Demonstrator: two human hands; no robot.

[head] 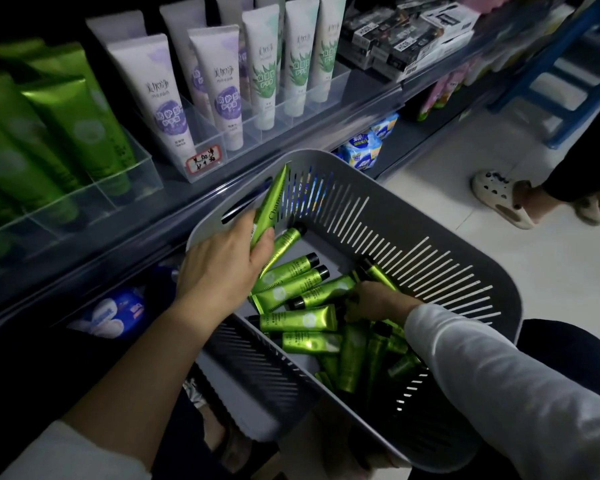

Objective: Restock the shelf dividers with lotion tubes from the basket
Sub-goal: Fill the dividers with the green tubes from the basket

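The left hand (222,268) grips one green lotion tube (270,206), held upright at the far left corner of the grey basket (447,251). The right hand (374,301) is dug into the loose tubes (298,320) lying in the basket (whether it holds one cannot be told). The clear shelf dividers (142,168) stand far left.

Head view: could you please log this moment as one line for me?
left hand: holds green tube at basket rim | right hand: among loose tubes in basket, grip unclear
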